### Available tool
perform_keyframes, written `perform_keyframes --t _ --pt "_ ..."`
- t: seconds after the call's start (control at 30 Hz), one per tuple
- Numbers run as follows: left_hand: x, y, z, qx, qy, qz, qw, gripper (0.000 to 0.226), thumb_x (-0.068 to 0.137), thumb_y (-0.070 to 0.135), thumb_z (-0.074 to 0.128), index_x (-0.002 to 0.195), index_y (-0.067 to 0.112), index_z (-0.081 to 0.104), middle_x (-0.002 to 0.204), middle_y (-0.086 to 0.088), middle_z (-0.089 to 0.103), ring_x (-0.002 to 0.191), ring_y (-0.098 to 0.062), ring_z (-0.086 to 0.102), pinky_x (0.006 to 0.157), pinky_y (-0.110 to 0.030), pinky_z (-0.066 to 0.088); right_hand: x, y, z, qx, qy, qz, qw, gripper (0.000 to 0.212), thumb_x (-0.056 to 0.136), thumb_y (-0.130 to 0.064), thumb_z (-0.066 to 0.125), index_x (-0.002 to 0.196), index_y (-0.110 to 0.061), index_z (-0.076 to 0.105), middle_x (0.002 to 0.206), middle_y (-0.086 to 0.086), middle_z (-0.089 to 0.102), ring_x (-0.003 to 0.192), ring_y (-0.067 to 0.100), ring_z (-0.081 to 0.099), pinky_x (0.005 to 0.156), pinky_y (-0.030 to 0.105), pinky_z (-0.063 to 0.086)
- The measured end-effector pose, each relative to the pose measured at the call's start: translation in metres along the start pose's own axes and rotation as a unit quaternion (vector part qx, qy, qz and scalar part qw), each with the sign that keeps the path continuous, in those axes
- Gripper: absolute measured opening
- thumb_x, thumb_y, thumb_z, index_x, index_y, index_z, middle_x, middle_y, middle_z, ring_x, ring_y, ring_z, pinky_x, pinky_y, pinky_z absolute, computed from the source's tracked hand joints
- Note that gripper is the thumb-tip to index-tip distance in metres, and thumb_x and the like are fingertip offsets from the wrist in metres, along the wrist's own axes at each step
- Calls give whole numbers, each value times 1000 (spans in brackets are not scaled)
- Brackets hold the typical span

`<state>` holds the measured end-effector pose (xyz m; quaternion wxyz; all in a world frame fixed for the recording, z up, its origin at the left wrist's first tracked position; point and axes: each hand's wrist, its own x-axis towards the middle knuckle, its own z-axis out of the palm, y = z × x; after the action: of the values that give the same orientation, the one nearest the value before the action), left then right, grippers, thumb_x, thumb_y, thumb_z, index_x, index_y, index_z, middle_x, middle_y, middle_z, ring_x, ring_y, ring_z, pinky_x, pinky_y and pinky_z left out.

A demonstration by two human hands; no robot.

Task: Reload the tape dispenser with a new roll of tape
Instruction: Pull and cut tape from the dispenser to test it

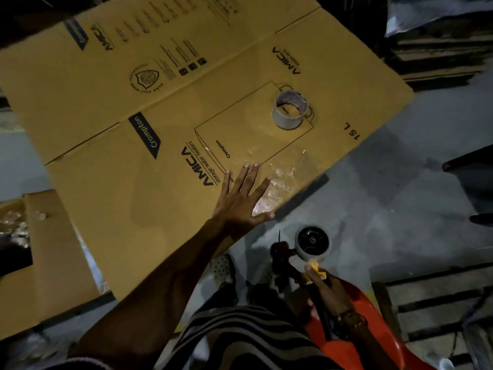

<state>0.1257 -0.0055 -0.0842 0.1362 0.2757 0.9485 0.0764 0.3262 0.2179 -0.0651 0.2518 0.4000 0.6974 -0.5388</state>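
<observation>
A tape dispenser (306,252) with a yellow handle and a black round hub hangs over the grey floor, low and right of centre. My right hand (318,280) is shut on its handle. A pale roll on the hub looks like tape, seen edge-on. Another roll of tape (290,110) stands on the flattened cardboard box (160,145), far from both hands. My left hand (244,194) lies flat on the cardboard's near edge with fingers spread, holding nothing. Beside it a crumpled strip of clear tape (280,182) is stuck to the cardboard.
A red plastic seat (357,340) is under me at lower right. More cardboard (48,252) lies at the left. Wooden pallets (437,311) stand at right, with stacked material (437,44) at top right. Grey concrete floor (386,182) lies between them.
</observation>
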Motion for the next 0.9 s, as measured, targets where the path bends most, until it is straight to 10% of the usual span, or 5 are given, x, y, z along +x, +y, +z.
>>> perform_keyframes --t 0.4,0.57,0.63,0.73,0.9 --pt "-13 28 -3 70 -71 10 995 118 84 53 71 161 17 -11 165 -21 -27 151 -47 -24 114 -77 -4 -21 -26 -33 53 -57 52 996 72 87 -72 43 101 -9 77 69 27 63 52 31 59 51 32 51" --pt "-12 23 -21 -22 -120 37 992 116 85 47 75 162 20 -7 166 -14 -28 153 -37 -24 121 -60 -9 -39 -38 -36 98 -66 39 992 76 84 -74 41 101 -11 81 76 34 66 65 47 66 66 41 55" --pt "-13 21 -34 -155 -96 39 982 93 91 37 70 163 20 13 171 -12 -8 157 -32 -5 125 -47 3 -47 -47 -32 121 -62 23 990 75 86 -76 41 104 -14 80 83 41 65 86 60 64 88 59 53" --pt "-15 24 -63 -375 2 18 927 41 98 13 63 139 8 60 145 -12 56 134 -28 53 108 -22 38 -48 -58 -27 143 -70 22 987 82 78 -78 44 100 -7 79 57 21 54 48 30 54 67 43 52" --pt "-25 32 -95 -560 -32 -14 828 23 103 11 56 117 5 73 115 -7 74 108 -14 67 93 -20 50 -51 -83 -13 137 -92 15 986 85 87 -78 38 82 -2 78 56 18 54 39 26 47 47 29 40"
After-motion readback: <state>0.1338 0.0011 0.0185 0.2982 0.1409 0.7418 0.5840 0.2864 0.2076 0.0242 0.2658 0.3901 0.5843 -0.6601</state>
